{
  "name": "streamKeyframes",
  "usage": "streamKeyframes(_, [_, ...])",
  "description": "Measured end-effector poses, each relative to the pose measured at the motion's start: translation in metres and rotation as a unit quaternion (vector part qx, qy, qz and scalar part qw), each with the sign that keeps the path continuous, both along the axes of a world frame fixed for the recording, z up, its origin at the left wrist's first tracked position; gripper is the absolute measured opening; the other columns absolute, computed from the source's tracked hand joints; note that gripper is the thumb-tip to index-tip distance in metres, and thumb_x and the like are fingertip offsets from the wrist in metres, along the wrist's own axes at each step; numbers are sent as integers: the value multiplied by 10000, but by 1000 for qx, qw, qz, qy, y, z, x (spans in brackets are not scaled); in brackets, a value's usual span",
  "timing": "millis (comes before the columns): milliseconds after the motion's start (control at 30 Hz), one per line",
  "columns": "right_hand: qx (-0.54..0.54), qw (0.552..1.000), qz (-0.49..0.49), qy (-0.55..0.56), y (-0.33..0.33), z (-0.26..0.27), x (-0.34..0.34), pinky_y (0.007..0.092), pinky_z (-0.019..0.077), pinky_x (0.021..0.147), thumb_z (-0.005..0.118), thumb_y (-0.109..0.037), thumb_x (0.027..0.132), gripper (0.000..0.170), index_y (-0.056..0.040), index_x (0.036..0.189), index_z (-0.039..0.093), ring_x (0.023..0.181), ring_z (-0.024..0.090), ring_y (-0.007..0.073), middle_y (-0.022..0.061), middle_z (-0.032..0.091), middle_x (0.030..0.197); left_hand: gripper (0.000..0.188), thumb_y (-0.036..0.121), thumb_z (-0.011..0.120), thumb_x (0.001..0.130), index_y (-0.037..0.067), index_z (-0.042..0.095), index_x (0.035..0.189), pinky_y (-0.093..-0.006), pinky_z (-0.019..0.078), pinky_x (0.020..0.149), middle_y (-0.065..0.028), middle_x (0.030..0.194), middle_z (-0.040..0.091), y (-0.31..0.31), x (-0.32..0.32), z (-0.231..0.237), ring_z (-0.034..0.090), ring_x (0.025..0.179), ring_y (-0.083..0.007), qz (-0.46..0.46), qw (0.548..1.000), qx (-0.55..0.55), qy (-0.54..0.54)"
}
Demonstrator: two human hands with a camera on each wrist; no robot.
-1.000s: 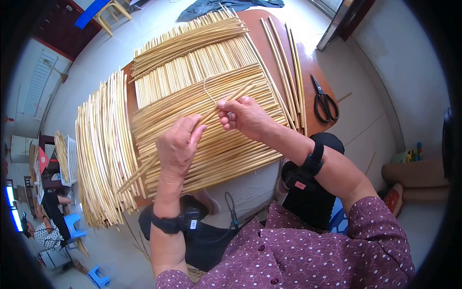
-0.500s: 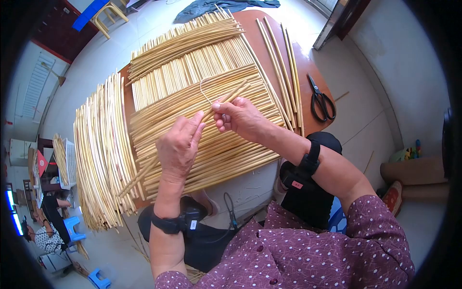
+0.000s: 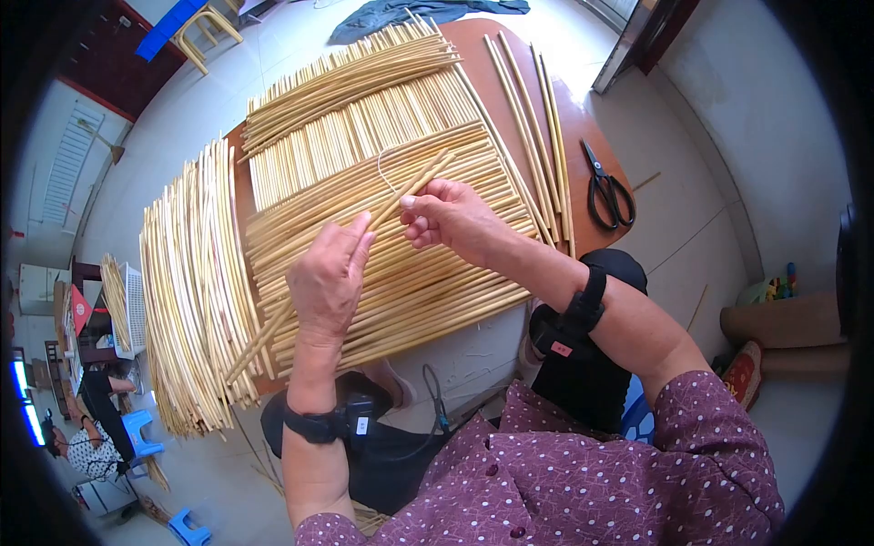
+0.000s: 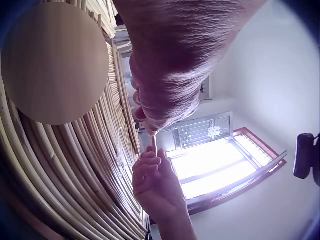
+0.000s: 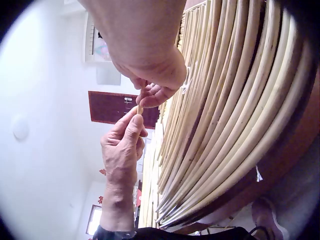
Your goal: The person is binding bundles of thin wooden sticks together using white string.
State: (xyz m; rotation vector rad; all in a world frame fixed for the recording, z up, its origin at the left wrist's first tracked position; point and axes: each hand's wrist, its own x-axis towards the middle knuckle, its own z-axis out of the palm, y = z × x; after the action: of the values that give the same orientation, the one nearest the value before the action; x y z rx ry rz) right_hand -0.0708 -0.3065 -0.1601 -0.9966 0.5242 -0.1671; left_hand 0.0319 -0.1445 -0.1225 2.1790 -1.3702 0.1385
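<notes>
Two thin reed sticks lie together at a slant over a mat of laid-out sticks. My left hand grips the pair near the middle, thumb and forefinger pinching it, while the lower ends stick out below the hand. Close beside it, my right hand pinches the sticks with thumb and fingertips, its other fingers curled under. A white string loops over the mat toward the right fingertips. In the right wrist view both hands' fingertips meet along the pinched sticks.
A bundle of sticks lies across the far mat, and another stack overhangs the table's left side. Several longer sticks and black scissors are at the right of the brown table. Someone sits at far left.
My left hand has shifted slightly left and down, and the sticks' upper ends have slid left with it. The right hand stays nearly in place, its fingers closer along the sticks.
</notes>
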Motion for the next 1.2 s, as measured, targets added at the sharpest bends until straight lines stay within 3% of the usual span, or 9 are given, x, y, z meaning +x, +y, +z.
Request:
streamKeyframes(33, [-8, 1000, 7, -12, 0, -2, 0, 275, 553, 698, 545, -173, 924, 273, 83, 1019, 545, 774, 605, 155, 119, 583, 879, 235, 157, 666, 832, 87, 674, 1056, -321, 454, 567, -83, 757, 602, 0, 0, 0, 585, 615, -210, 3, 1000, -1, 9])
streamKeyframes(367, [47, 999, 5, -3, 1, -6, -1, 254, 545, 645, 576, -154, 904, 203, 46, 939, 581, 714, 599, 124, 76, 590, 804, 232, 203, 677, 823, 106, 682, 1033, -314, 464, 542, -59, 745, 617, -3, -3, -5, 598, 585, -206, -17, 999, 4, 50])
streamKeyframes(433, [36, 999, 7, -6, 1, -6, -1, 251, 539, 630, 580, -154, 900, 197, 41, 928, 585, 697, 591, 119, 76, 591, 799, 232, 223, 640, 865, 49, 676, 1014, -306, 450, 536, -77, 702, 626, -3, -1, -9, 587, 561, -163, -12, 977, -40, 208])
streamKeyframes(467, [36, 999, 7, -6, 2, -5, -1, 251, 539, 630, 580, -154, 900, 197, 41, 928, 585, 697, 591, 119, 76, 591, 799, 232, 223, 640, 865, 49, 676, 1014, -306, 450, 536, -77, 702, 626, -3, 0, -7, 587, 561, -163, -12, 977, -40, 208])
streamKeyframes(533, [22, 1000, 13, -2, 3, -4, -1, 248, 539, 622, 578, -146, 899, 187, 39, 922, 586, 683, 584, 117, 76, 588, 794, 270, 251, 577, 917, 1, 672, 957, -294, 426, 495, -88, 640, 620, -2, 4, -2, 529, 493, -107, 31, 939, 36, 342])
streamKeyframes(633, [11, 1000, 26, 11, 4, -6, 0, 244, 538, 616, 575, -138, 898, 177, 38, 916, 585, 676, 579, 116, 74, 582, 788, 316, 272, 533, 943, -4, 671, 879, -247, 393, 433, -65, 610, 614, 3, 17, -12, 460, 440, -59, 9, 904, 110, 413])
streamKeyframes(733, [21, 999, 24, 12, 5, -10, 0, 222, 522, 584, 599, -151, 899, 114, -37, 893, 599, 636, 588, 85, 24, 607, 744, 308, 288, 539, 942, 23, 661, 843, -139, 318, 375, -25, 633, 620, 3, 14, -13, 449, 426, -12, 5, 854, 60, 516])
streamKeyframes(833, [30, 999, 28, 16, 9, -9, 0, 226, 514, 585, 603, -151, 896, 111, -40, 901, 598, 639, 580, 86, 21, 602, 754, 289, 279, 556, 931, 18, 661, 860, -129, 322, 357, -38, 644, 638, 4, 14, -9, 484, 429, -13, 29, 819, 61, 570])
streamKeyframes(1200, [24, 999, 42, 14, 11, -9, 0, 221, 499, 576, 606, -161, 896, 121, -40, 886, 602, 632, 568, 80, 15, 586, 739, 215, 227, 591, 891, 32, 655, 824, -132, 340, 345, -55, 670, 662, 5, 16, -3, 524, 441, -24, 70, 799, 88, 591])
